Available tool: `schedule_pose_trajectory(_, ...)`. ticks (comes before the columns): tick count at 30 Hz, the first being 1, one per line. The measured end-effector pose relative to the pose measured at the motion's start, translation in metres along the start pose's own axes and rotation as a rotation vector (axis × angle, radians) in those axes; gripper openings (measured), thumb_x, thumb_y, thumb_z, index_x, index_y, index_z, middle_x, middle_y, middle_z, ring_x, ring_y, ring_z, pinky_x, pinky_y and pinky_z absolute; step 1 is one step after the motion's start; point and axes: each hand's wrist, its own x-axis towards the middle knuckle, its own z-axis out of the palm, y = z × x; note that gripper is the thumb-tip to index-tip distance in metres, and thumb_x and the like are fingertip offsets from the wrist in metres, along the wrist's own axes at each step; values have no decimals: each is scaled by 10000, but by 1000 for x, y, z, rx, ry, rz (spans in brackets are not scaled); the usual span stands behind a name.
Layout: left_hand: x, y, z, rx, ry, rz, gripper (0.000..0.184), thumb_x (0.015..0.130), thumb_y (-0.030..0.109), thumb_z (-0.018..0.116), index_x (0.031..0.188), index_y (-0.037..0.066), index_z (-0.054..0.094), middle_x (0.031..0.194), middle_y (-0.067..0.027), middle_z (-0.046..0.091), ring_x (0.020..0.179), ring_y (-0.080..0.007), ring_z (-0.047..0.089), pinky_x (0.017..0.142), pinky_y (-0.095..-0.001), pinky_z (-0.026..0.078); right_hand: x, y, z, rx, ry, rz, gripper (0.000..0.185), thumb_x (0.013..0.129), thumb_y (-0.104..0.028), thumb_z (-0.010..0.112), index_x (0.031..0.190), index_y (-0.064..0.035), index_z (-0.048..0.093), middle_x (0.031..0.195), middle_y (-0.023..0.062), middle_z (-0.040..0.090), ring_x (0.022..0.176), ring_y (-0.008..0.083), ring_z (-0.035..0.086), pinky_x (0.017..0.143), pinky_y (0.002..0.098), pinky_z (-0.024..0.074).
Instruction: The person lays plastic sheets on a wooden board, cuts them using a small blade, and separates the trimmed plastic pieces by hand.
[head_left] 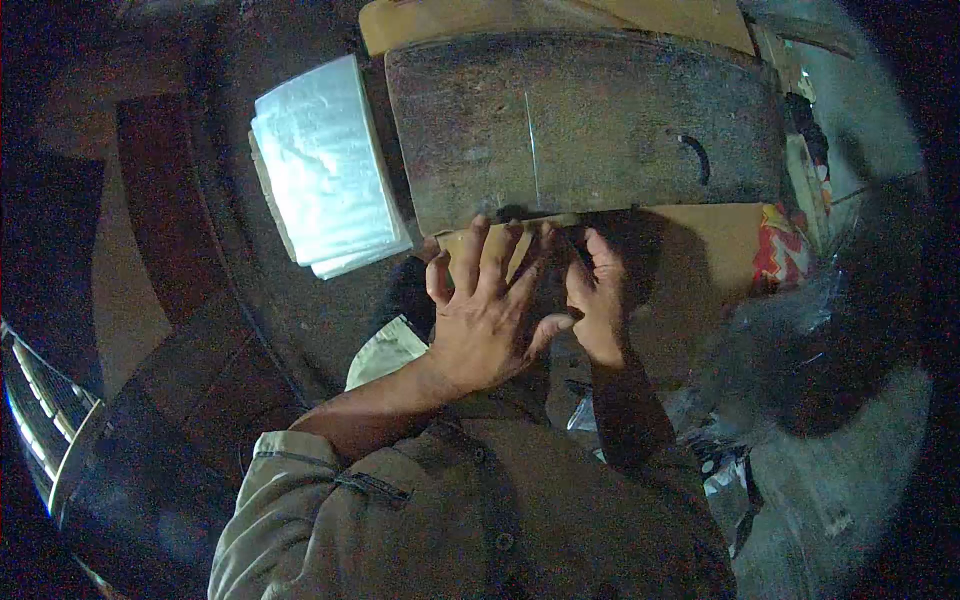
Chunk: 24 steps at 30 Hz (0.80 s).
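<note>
My left hand (485, 320) lies palm down with its fingers spread, their tips at the near edge of a worn, dark-stained board (620, 120). Under those fingers shows a tan, flat piece (455, 245), perhaps paper or card; most of it is covered. Close to the right, my right hand (598, 305) is turned on its side near the same edge, thumb apart from the fingers. Nothing is visible in its grip, though shadow hides part of it. On the board are a thin pale line (532, 145) and a small black curved strip (695, 160).
Left of the board lies a stack of shiny, clear plastic sheets or bags (330, 170). Brown cardboard (725, 240) extends on the right, beside a red and yellow packet (782, 250) and crumpled clear plastic (800, 330). A slatted object (50, 425) stands at far left.
</note>
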Motion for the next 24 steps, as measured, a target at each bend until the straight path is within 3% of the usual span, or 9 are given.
schedule_pose_trajectory(6, 9, -2, 3, 37, -24, -31, 798, 767, 671, 474, 1404, 207, 349, 1423, -132, 307, 1335, -336, 219, 961, -573, 187, 2, -29, 11, -137, 19, 32, 285, 882, -161, 596, 1110, -5, 526, 725, -34, 504, 536, 20, 416, 455, 200, 335)
schedule_pose_trajectory(9, 10, -3, 4, 41, -67, -33, 788, 770, 675, 465, 1402, 217, 353, 1434, -130, 296, 1339, -339, 210, 959, -583, 179, 0, -34, 15, -258, 192, -83, 206, 886, -168, 597, 1020, -20, 548, 767, -20, 543, 639, 41, 482, 555, 205, 389)
schedule_pose_trajectory(11, 8, -3, 7, 73, -64, -35, 789, 771, 678, 460, 1403, 220, 351, 1442, -128, 284, 1342, -341, 204, 957, -588, 177, 6, -30, 0, -219, 299, -302, 200, 888, -182, 599, 1008, -29, 550, 854, 22, 575, 801, 93, 527, 712, 240, 422)
schedule_pose_trajectory(13, 7, -2, 8, 104, -63, -33, 789, 771, 682, 454, 1405, 223, 349, 1450, -126, 271, 1345, -342, 197, 955, -592, 174, 20, -44, -14, -486, 461, -567, 226, 885, -187, 603, 1032, -26, 544, 964, 62, 573, 926, 150, 524, 827, 285, 408)
schedule_pose_trajectory(15, 9, -2, 6, 59, -82, -50, 789, 771, 682, 454, 1408, 230, 341, 1465, -122, 242, 1349, -339, 191, 947, -595, 178, 37, -58, -27, -580, 609, -614, 338, 873, -247, 614, 1106, -21, 521, 1114, 110, 542, 1059, 226, 499, 919, 330, 375)
schedule_pose_trajectory(17, 9, -2, 8, 84, -70, -36, 806, 761, 682, 475, 1408, 221, 341, 1450, -145, 259, 1338, -363, 200, 970, -582, 161, 51, -75, -39, -813, 699, -681, 365, 874, -265, 606, 1132, -22, 517, 1116, 129, 559, 1059, 241, 520, 909, 339, 393)
schedule_pose_trajectory(20, 10, 0, 6, 115, -67, -30, 817, 751, 676, 502, 1406, 212, 347, 1435, -167, 274, 1325, -388, 212, 993, -570, 144, 65, -89, -47, -812, 742, -576, 342, 875, -255, 597, 1123, -28, 533, 1096, 149, 585, 1026, 267, 554, 868, 355, 425)
schedule_pose_trajectory(24, 9, -1, 9, 102, -54, -30, 803, 752, 662, 514, 1401, 215, 356, 1442, -159, 267, 1322, -387, 219, 992, -572, 154, 77, -87, -65, -957, 777, -657, 320, 876, -253, 591, 1102, -30, 552, 1044, 162, 616, 970, 304, 585, 822, 378, 451)
